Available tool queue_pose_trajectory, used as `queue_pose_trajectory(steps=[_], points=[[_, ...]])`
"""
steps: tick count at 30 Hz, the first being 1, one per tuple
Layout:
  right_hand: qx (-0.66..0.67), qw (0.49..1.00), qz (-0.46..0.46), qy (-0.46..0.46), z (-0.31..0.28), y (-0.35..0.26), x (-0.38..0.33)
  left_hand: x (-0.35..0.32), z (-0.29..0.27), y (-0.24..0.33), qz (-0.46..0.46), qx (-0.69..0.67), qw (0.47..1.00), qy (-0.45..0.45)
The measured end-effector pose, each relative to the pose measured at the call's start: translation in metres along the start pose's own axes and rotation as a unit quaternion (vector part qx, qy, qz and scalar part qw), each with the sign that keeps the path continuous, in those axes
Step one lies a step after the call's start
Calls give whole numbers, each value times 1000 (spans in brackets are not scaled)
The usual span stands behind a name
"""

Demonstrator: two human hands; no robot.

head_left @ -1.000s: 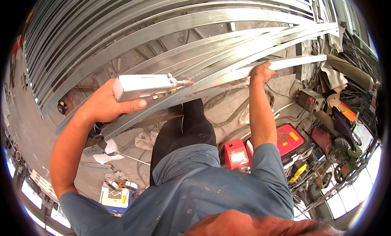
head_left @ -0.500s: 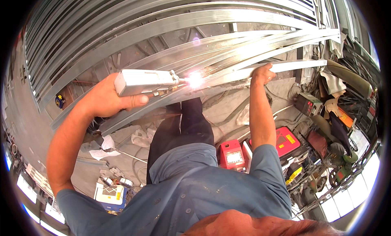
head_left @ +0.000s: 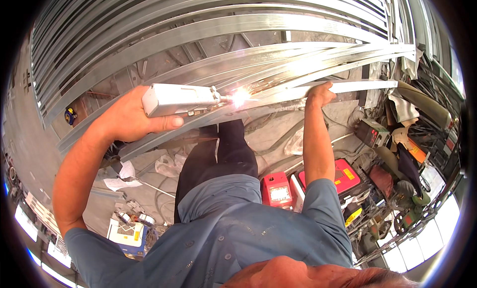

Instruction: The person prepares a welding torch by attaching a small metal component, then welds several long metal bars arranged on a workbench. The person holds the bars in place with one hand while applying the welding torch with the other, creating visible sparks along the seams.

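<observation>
My left hand (head_left: 126, 118) is wrapped round the back of a white, boxy welding gun (head_left: 179, 100). From the gun's narrow nozzle, a bright pinkish-white glare (head_left: 240, 96) with flying sparks meets the metal and hides the spot it touches. To the right of the glare, my right hand (head_left: 320, 94) grips a long flat metal bar (head_left: 362, 85) from above, its fingers partly hidden behind it. The bar runs leftward towards the glare, alongside several silvery metal lengths (head_left: 278, 54) that converge at the right.
A large rack of parallel metal profiles (head_left: 149, 24) fills the far side. On the floor stand a red box (head_left: 278, 189), a red-lidded case (head_left: 344, 176) and a blue-white machine (head_left: 126, 233). A grey power unit (head_left: 372, 132) and heaped scrap lie at right. Cables cross the floor.
The whole view has shifted slightly. The glare still burns at the nozzle, with sparks now streaking further to the upper right. Both hands keep their holds.
</observation>
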State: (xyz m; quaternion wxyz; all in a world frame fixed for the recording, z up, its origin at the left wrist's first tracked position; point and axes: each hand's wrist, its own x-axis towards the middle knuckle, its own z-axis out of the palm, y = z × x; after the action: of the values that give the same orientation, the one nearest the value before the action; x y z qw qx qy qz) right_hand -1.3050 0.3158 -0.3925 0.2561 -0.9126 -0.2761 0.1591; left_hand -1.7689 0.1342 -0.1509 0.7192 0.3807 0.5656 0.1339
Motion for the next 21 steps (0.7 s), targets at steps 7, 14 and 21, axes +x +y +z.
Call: queue_pose_trajectory(steps=[7, 14, 21], points=[[-2, 1000, 9, 8, -2, -7, -6, -4, 2, -1, 9, -5, 1000, 24], [4, 1000, 6, 12, 1, -4, -1, -5, 0, -8, 12, -6, 999, 34], [-11, 999, -14, 31, 2, -2, -1, -6, -4, -11, -10, 24, 999, 21]])
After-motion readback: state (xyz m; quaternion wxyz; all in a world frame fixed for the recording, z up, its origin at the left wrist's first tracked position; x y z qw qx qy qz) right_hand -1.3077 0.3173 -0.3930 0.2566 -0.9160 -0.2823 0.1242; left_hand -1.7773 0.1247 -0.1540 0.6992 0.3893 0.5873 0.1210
